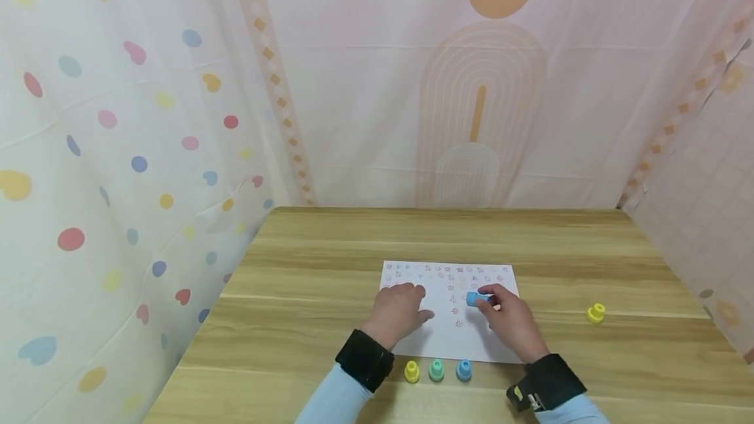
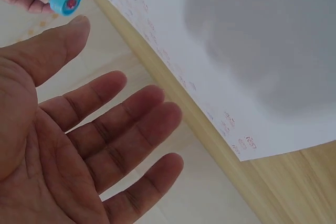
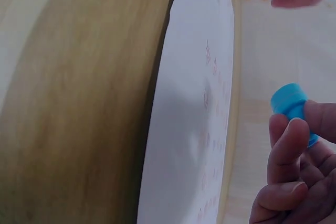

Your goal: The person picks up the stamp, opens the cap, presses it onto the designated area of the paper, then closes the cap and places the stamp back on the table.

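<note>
stamping small marks on a white sheet, with much of it bare

the right hand (image 1: 514, 326) pinches a blue stamp (image 1: 476, 299) between thumb and fingers, over the right part of the paper (image 1: 436, 339). the left hand (image 1: 397, 311) is over the left part, its fingers spread and loosely extended, and it holds nothing.

as for progress, i judge the work to be partly done. small marks, mostly reddish, stand in rows along the far edge, and one column of them comes down toward the near side. the lower part looks mostly bare, so there seems to be room for more; what the left hand covers, i cannot tell.

the head view alone shows the yellow piece (image 1: 412, 372), the green piece (image 1: 436, 370) and the second blue piece (image 1: 463, 370) in a row just beside the near edge, and another yellow piece (image 1: 596, 313) apart on the right. the left wrist view shows what the head view does not: the round face of the stamp, with red at its centre. the right wrist view shows the stamp lifted, not touching the paper.
</note>
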The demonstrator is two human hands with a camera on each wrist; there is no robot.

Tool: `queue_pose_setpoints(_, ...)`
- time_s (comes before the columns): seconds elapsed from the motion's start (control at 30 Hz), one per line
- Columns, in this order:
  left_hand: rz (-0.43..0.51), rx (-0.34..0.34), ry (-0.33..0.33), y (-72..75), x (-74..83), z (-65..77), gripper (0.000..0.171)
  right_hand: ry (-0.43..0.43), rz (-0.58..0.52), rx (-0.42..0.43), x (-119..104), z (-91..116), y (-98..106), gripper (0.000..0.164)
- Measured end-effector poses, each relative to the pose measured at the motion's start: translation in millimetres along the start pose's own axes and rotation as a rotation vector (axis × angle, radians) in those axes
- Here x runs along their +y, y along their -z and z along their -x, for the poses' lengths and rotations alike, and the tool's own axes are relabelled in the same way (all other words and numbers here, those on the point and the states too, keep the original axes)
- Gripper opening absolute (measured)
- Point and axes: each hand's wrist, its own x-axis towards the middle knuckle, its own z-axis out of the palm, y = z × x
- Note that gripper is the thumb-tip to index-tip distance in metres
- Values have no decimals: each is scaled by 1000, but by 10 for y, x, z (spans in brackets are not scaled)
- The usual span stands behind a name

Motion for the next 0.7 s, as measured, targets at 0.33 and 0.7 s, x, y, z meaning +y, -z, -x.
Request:
queue_pose_setpoints(0.33,5,8,-50,11,33,-6,43,0,-98,-77,-81,-27,-135,22)
queue_pose_setpoints(0.7,21,4,-144,-3,67,-35,52,49,-178,-167,-112,-42,-206,18)
